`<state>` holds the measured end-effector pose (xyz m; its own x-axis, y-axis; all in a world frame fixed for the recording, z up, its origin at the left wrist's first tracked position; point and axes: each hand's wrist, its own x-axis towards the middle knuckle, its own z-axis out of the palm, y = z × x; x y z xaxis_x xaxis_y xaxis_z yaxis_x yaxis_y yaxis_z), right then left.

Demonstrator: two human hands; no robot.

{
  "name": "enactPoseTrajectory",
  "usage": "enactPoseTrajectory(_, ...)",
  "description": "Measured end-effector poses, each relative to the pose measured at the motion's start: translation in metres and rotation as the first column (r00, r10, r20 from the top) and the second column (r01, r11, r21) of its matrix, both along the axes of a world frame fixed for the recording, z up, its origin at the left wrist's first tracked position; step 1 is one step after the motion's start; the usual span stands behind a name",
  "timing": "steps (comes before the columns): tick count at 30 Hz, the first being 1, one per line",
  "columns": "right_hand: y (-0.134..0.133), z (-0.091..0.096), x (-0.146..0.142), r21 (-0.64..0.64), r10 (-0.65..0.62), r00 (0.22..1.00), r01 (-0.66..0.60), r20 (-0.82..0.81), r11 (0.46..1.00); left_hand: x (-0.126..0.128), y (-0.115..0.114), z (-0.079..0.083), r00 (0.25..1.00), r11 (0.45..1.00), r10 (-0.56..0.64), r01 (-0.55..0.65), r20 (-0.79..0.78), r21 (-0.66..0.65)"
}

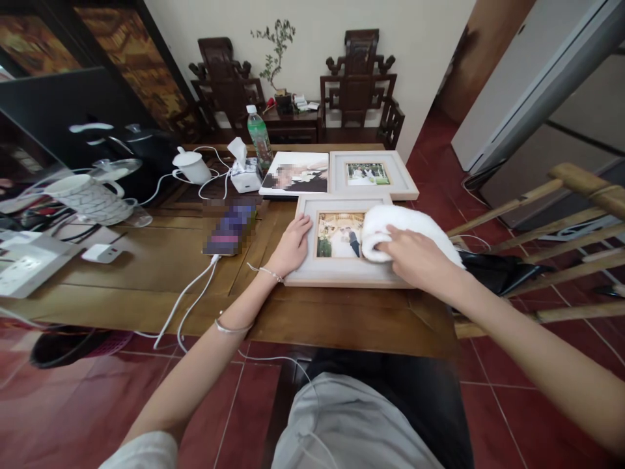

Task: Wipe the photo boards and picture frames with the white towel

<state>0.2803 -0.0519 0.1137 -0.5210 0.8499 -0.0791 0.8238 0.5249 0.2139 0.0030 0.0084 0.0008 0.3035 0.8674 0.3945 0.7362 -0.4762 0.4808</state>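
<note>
A light wooden picture frame (305,268) with a small photo in a pale mat lies flat on the wooden table (312,316). My left hand (293,246) rests on its left edge, fingers stretched along the border. With my right hand (415,257) I grip a folded white towel (415,225), which lies across the right side of the frame and covers part of the photo. Behind it lies a second picture frame (403,176), beside a photo-covered panel (293,176).
On the left are a phone (227,231) with a charging cable, a tissue box (247,176), a green-labelled bottle (258,137), a lidded white cup (192,166), a patterned mug (92,195) and a power strip (32,264). A wooden chair (551,241) stands at the right.
</note>
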Motion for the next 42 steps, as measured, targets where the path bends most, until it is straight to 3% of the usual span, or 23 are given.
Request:
enactPoseTrajectory(5,0.067,-0.022,-0.008,0.19,-0.025,0.991,0.05,-0.132,0.981,-0.001,0.001,-0.002,0.999,0.999,-0.032,0.032,-0.016,0.005)
enactPoseTrajectory(9,0.104,-0.038,-0.037,0.304,0.118,0.974,-0.056,-0.192,0.951,-0.003,0.002,-0.003,0.999,0.999,-0.028,0.029,-0.039,0.021)
enactPoseTrajectory(13,0.122,-0.055,-0.082,0.336,0.305,0.944,-0.248,-0.13,0.909,-0.004,0.002,-0.002,0.999,0.999,-0.027,0.028,-0.033,0.028)
enactPoseTrajectory(18,0.128,-0.06,-0.111,0.315,0.31,0.946,-0.265,-0.099,0.911,-0.004,0.002,-0.002,1.0,0.999,-0.023,0.023,-0.018,0.024)
enactPoseTrajectory(22,0.126,-0.054,-0.094,0.313,0.238,0.971,-0.216,-0.032,0.925,-0.005,0.003,-0.006,0.999,0.999,-0.029,0.029,-0.028,0.016)
enactPoseTrajectory(34,0.11,-0.023,0.015,0.276,-0.002,0.982,-0.052,0.19,0.96,-0.004,0.005,-0.01,1.0,0.999,-0.027,0.027,0.0,0.016)
enactPoseTrajectory(38,0.088,-0.022,0.026,0.259,0.038,0.98,-0.089,0.194,0.962,-0.004,0.003,-0.008,1.0,1.0,-0.016,0.016,0.009,0.009)
enactPoseTrajectory(42,0.045,-0.02,0.024,0.233,0.069,0.971,-0.124,0.228,0.965,-0.003,0.002,-0.007,0.999,1.0,-0.015,0.015,0.034,0.001)
